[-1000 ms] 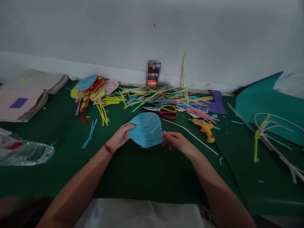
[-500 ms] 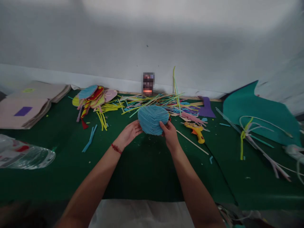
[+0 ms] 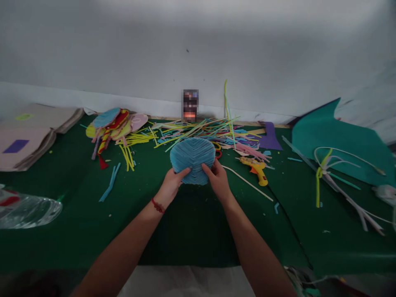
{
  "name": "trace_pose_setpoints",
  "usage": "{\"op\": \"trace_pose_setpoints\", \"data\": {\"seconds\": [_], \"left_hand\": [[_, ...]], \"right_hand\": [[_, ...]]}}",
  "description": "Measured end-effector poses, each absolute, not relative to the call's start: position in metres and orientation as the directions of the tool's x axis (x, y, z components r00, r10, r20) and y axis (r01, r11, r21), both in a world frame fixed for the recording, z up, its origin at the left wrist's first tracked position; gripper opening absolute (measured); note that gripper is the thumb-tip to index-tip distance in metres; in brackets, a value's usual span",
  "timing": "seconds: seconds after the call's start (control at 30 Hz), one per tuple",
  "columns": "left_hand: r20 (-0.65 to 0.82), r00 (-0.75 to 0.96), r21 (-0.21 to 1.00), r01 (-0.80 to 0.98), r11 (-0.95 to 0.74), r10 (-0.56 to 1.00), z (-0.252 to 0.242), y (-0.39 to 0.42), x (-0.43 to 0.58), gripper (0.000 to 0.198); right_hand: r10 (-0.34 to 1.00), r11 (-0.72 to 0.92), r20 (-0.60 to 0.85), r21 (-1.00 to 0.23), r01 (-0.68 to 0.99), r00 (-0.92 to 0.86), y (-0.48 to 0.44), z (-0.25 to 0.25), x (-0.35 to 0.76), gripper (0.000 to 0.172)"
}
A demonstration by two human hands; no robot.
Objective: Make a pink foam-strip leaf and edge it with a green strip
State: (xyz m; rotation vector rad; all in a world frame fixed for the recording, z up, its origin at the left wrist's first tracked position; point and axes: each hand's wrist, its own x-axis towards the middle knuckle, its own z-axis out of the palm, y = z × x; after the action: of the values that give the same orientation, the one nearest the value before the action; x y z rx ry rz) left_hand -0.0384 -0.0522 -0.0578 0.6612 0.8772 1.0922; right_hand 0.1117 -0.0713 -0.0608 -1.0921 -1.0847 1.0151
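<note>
I grip the blue disc (image 3: 193, 154) with both hands, just on my side of the pile of strips (image 3: 198, 130) that lies along the back of the green table (image 3: 192, 231). My left hand (image 3: 171, 185) pinches the disc's lower left edge, the thumb flat on the ribbed face and most of the fingers hidden behind; a red bracelet (image 3: 158, 205) sits on that wrist. My right hand (image 3: 220, 181) pinches the lower right edge in the same way, its thumb near the other one but apart from it. The disc is tilted so that its face, with ribs meeting in a V down the middle, is turned up towards me.

Between the disc and the pile, the red and yellow handles of the scissors (image 3: 220, 154) peep out. To the right of the pile and nearer me lies the yellow glue gun (image 3: 256, 169), with a thin pale stick (image 3: 249, 182) between it and my right hand. A purple piece (image 3: 271, 138) lies at the pile's right end, and farther right a teal sheet (image 3: 343, 132).

Left of the pile lie several coloured paddles (image 3: 107, 118) heaped together, and nearer me than these, a few loose blue strips (image 3: 110, 183). A clear bottle (image 3: 37, 210) lies on its side, well left of the pile and closer to me.
</note>
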Motion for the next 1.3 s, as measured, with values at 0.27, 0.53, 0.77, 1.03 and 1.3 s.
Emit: {"op": "trace_pose_setpoints", "data": {"seconds": [0.27,0.53,0.77,1.03,1.3], "left_hand": [[-0.254,0.100,0.873,-0.404,0.273,0.962,-0.062,-0.052,-0.039,0.044],[-0.219,0.056,0.923,-0.311,0.225,0.974,-0.068,-0.050,-0.041,0.044],[-0.158,0.060,0.971,-0.173,0.166,0.986,-0.060,-0.056,-0.041,0.038],[-0.156,0.089,0.966,-0.196,0.170,0.984,-0.066,-0.054,-0.040,0.040],[-0.252,0.528,0.881,-0.222,0.418,0.811,-0.057,-0.062,-0.035,0.046]], "right_hand": [[0.966,0.201,0.206,-0.979,0.044,0.157,-0.074,-0.063,0.112,0.033],[0.974,0.146,0.137,-0.989,-0.034,0.183,-0.074,-0.060,0.112,0.038],[0.975,0.044,0.018,-0.993,-0.112,0.220,-0.073,-0.062,0.110,0.042],[0.967,0.053,0.030,-0.995,-0.081,0.253,-0.073,-0.065,0.110,0.039],[0.856,0.179,0.083,-0.973,-0.144,0.510,-0.068,-0.062,0.113,0.040]]}}
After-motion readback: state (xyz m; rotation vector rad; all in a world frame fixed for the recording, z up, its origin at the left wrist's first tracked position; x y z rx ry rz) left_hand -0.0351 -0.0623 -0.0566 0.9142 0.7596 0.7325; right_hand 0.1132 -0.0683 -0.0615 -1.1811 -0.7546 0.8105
